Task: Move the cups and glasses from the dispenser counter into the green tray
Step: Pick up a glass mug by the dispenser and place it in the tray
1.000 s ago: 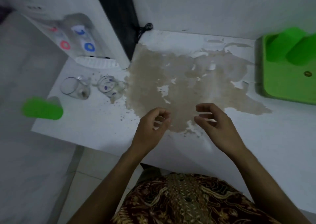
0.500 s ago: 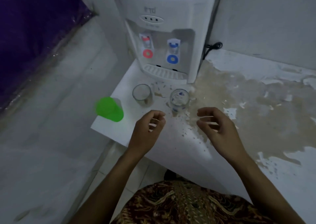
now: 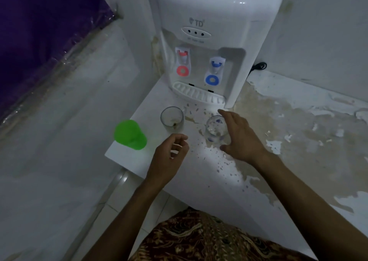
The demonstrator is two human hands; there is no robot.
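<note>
Three things wait on the counter [image 3: 199, 173] in front of the water dispenser [image 3: 209, 47], and the nearest is the patterned glass [image 3: 214, 129] with blue marks. It stands upright, its open mouth facing up, just ahead of and to the left of the right hand [image 3: 241, 139]. That hand is spread around the glass, fingers reaching past its far side and the thumb low at its near side. I cannot tell whether skin touches glass yet, but the fingers are not curled tight, so the hand is released and holds nothing.

The left hand [image 3: 169, 157] hovers nearer the body, fingers loosely curled and grasping nothing. It sits between the patterned glass and the plain glass [image 3: 172, 118], which stands upright further back and to the left, with a little brown residue at its bottom. The green cup [image 3: 129, 134] is furthest left, close to the counter's corner edge, and appears to be mouth-down.

So the right hand is clearly the closer one for the patterned glass, and the grasp would come from the side across its upright axis. The left hand is better placed for the plain glass or the green cup. The green tray is out of view, so the carry direction cannot be read here.
</note>
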